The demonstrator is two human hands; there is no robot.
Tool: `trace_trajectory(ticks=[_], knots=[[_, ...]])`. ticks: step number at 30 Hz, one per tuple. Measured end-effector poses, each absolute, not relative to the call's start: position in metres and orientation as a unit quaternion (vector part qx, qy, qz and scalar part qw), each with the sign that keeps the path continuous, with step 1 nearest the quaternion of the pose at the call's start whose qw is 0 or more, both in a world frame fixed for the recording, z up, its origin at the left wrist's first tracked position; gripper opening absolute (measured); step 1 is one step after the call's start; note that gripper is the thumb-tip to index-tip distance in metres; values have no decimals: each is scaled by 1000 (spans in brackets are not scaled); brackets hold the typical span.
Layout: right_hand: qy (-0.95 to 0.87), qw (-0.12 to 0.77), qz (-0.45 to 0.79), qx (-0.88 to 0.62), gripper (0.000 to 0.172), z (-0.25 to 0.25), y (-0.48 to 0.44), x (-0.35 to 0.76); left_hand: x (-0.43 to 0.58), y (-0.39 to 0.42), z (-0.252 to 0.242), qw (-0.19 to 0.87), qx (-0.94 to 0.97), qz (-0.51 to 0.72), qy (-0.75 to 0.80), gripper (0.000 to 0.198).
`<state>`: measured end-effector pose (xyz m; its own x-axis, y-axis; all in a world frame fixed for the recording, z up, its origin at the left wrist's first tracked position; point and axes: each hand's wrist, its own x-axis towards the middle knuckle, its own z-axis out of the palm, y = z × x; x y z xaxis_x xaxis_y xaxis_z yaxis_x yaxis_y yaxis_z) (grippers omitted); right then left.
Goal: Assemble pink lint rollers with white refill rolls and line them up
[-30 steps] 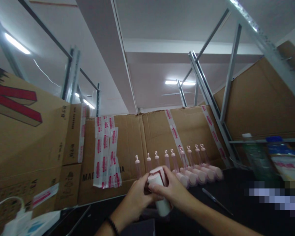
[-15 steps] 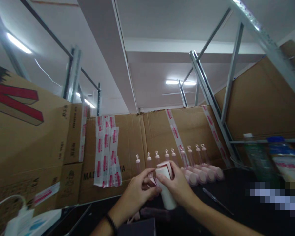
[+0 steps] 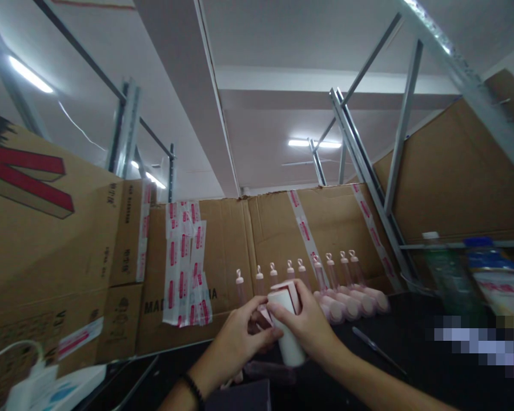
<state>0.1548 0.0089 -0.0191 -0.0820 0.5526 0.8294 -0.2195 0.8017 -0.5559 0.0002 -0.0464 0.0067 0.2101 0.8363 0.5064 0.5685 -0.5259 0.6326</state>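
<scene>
My right hand (image 3: 310, 319) is wrapped round a white cylinder (image 3: 290, 342), tilted with its top end leaning left. A pale flap with a reddish edge (image 3: 289, 287) shows at the cylinder's top, under my right fingers. My left hand (image 3: 242, 331) is closed beside the cylinder's upper left side, its thumb near the cylinder's wall. Between the left fingers a small pinkish piece (image 3: 263, 313) shows in part; its kind I cannot make out. Beyond my hands stand several clear tubes with pink loop-topped caps (image 3: 330, 260). Several pink cylinders (image 3: 346, 305) lie beside them, right of my hands.
A pen-like tool (image 3: 377, 348) lies on the black table (image 3: 360, 377). Below my hands are a clear tube (image 3: 269, 372) and a dark box (image 3: 240, 397). At right stand a green bottle (image 3: 452, 279) and a blue-capped container (image 3: 497, 279). Cardboard (image 3: 227, 245) walls the back; a white plug (image 3: 34, 382) is at left.
The white cylinder and my right hand have shifted very slightly left. Both hands keep about the same grip, and the other things lie where they were.
</scene>
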Motion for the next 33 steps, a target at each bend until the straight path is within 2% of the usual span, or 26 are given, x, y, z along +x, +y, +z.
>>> trace_trajectory(ticks=[5,28,33], knots=[[-676,664,292,-129,33,-19,8,155,4,-50,9,153,767,417,462,42],[-683,665,271,-134,29,-22,9,152,4,-51,9,168,776,399,459,42],[-684,640,339,-89,35,-25,10,149,4,-52,11,165,767,419,458,45]])
